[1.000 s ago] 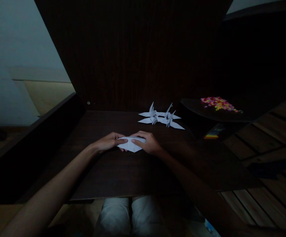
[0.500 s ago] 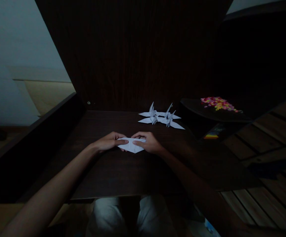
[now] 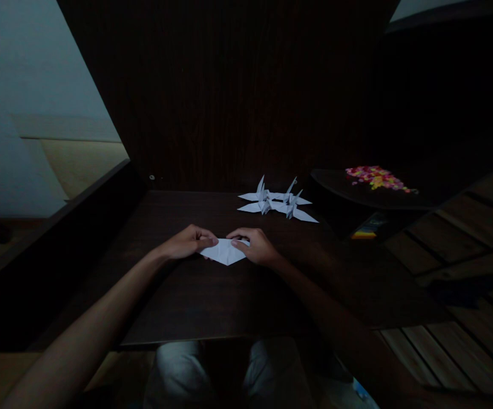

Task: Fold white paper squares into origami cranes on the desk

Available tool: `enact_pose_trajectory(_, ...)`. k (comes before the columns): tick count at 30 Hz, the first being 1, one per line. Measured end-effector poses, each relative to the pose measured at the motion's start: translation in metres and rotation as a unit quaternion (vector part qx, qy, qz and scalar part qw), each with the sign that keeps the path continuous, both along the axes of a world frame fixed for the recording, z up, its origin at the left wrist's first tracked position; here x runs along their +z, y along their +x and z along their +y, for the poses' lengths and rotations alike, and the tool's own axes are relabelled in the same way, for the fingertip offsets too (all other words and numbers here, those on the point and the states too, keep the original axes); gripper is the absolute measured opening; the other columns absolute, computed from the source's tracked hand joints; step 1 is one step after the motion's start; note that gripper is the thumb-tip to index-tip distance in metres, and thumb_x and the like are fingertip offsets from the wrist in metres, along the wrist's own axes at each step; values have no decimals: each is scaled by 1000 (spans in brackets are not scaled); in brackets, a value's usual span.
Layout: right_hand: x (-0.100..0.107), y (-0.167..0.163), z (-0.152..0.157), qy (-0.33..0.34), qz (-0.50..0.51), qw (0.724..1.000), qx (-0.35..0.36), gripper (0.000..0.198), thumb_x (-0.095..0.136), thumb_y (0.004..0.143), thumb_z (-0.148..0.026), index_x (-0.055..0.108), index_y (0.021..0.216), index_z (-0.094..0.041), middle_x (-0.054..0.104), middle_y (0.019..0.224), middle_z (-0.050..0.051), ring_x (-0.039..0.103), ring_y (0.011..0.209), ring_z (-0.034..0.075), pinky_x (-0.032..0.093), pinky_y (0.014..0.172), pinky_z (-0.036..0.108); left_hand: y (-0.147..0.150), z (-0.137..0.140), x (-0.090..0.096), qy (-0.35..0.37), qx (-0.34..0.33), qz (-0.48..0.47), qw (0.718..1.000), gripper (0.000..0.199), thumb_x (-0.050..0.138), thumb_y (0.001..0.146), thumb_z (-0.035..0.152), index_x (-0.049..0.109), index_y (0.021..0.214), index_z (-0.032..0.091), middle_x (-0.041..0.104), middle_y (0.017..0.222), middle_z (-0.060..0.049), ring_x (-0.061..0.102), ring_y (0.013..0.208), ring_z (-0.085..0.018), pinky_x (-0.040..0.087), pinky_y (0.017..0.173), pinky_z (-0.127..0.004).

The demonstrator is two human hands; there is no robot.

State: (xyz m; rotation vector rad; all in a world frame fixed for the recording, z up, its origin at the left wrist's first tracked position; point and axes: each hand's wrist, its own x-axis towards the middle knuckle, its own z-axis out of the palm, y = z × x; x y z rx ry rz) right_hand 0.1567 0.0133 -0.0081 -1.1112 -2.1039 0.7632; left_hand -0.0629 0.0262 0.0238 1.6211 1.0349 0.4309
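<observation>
Because the folded white paper (image 3: 226, 253) is likely light, slippery and easily creased, it is best held gently by its two ends, where the left hand (image 3: 187, 243) and right hand (image 3: 259, 247) pinch it over the dark tabletop (image 3: 225, 307).

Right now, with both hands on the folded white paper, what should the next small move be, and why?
Perhaps smooth the folded white paper outward with both thumbs: the person's bare left hand and bare right hand grip its opposite ends, thumbs on top, while its middle and near corner show uncovered.
</observation>
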Motion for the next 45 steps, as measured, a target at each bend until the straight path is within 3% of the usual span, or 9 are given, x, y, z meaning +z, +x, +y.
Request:
enact_pose_trajectory(7,-4,-1,-2,157,-102,982,-28,14,61,84,-18,69,95,-17,69,97,8,57,92,22,40,84,38,0,2,-8,-67,27,-22,997,25,67,73,36,70,80,11,68,61,-5,62,53,-15,49,54,-25)
enact_pose_trajectory(13,-7,-1,-5,228,-72,970,48,17,57,79,-8,69,81,-19,67,98,6,54,93,21,41,82,38,-1,5,-12,-94,74,-26,992,24,69,70,32,69,79,9,68,59,-7,62,49,-16,51,50,-27)
enact_pose_trajectory(16,-7,0,-8,224,-65,969,83,11,67,76,-21,70,86,-19,67,98,7,55,93,22,44,83,40,0,4,-11,-102,77,-31,991,24,70,70,31,70,79,9,68,59,-7,62,49,-16,51,51,-27)
enact_pose_trajectory(20,-7,0,-8,221,-68,967,111,26,72,75,-38,70,91,-18,67,96,9,56,92,22,48,81,38,-1,3,-11,-116,75,-36,990,24,71,70,31,70,79,9,69,62,-7,62,51,-15,50,51,-26)
enact_pose_trajectory(28,-12,-3,-4,210,-61,971,96,15,57,89,-26,70,88,-19,66,96,7,57,90,19,49,82,36,-2,4,-11,-105,46,-36,993,32,75,67,38,71,83,10,69,65,-6,63,54,-15,51,54,-27)
enact_pose_trajectory(36,-10,-4,-4,196,-31,979,48,26,57,89,-26,61,112,-14,64,107,12,57,99,22,47,90,39,-1,2,-10,-67,5,-52,996,35,71,73,41,71,93,13,70,70,-4,62,59,-13,49,56,-24)
enact_pose_trajectory(39,-12,-3,-3,178,-7,982,64,25,54,91,-26,65,110,-15,67,103,11,62,95,20,50,86,35,0,-2,-6,-86,16,-64,994,33,71,72,39,72,93,13,70,70,-5,63,59,-14,50,58,-24)
enact_pose_trajectory(45,-8,-4,-6,143,54,988,29,25,57,89,-30,70,108,-21,70,97,7,66,86,17,52,78,30,2,-5,4,-153,59,-128,978,25,73,71,29,73,88,11,71,71,-8,63,59,-14,48,54,-22)
